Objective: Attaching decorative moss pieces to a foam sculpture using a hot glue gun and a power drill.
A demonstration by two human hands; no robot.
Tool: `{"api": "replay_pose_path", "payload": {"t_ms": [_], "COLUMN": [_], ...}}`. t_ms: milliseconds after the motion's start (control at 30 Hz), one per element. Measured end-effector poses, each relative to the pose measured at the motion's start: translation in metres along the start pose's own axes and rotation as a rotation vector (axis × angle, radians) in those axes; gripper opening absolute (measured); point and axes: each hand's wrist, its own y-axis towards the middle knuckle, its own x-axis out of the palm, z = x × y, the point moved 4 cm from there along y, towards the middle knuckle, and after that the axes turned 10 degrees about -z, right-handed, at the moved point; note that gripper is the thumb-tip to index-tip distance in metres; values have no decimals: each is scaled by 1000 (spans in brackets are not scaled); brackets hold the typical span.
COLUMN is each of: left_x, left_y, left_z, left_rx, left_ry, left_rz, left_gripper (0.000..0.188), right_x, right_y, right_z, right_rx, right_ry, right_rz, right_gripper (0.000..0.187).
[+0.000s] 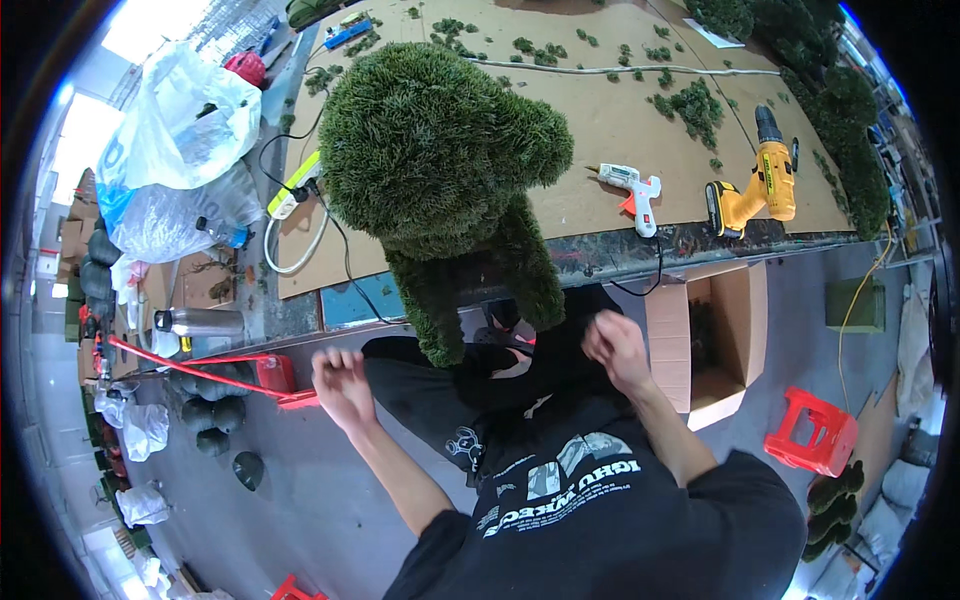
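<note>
Hands status: 2 bare hands, raised over the lap, well apart, 1 on each side of the body. Left hand [343, 388]: fingers loosely bent, slightly spread, tips up, near the red stool frame [275, 378] in the view, clear of the figure. Left forearm [402, 475] angles up and outward from the black sleeve, elbow bent. Right hand [617, 350]: fingers half-curled, pointing inward, between the figure's leg and the cardboard box [745, 345] in the view. Right forearm [672, 432] slants up and in toward the lap. Neither hand touches the figure. Work item: green grass-covered animal figure [430, 150], at the near edge of the worktop [590, 258], body over the cardboard sheet [570, 100], 2 legs reaching past the edge toward the black trousers [420, 395]. Right of it on the worktop: white glue gun [642, 200], then yellow drill [765, 185] beside it. Left: yellow-green power strip [294, 188] with a plug in. Loose green tufts [697, 112] scattered behind the tools. Metal flask [205, 322] lies on its side, far left.
</note>
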Motion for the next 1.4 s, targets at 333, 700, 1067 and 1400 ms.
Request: {"api": "replay_pose_path", "payload": {"t_ms": [333, 700, 1067, 1400], "left_x": [-91, -65, 48, 120], "left_y": [-77, -80, -137, -99], "left_z": [-93, -104, -185, -153], "left_rx": [-253, -172, -283, -472], "left_ry": [346, 736, 1146, 1338], "left_rz": [421, 250, -318, -650], "left_gripper": [15, 24, 52, 53], "right_x": [-159, 45, 57, 5], "right_y": [-138, 3, 15, 26], "right_z": [0, 26, 169, 204], "right_rx": [757, 275, 285, 160], "right_ry": [-1537, -939, -290, -573], "right_rz": [846, -83, -333, -64], "right_gripper": [51, 35, 35, 27]}}
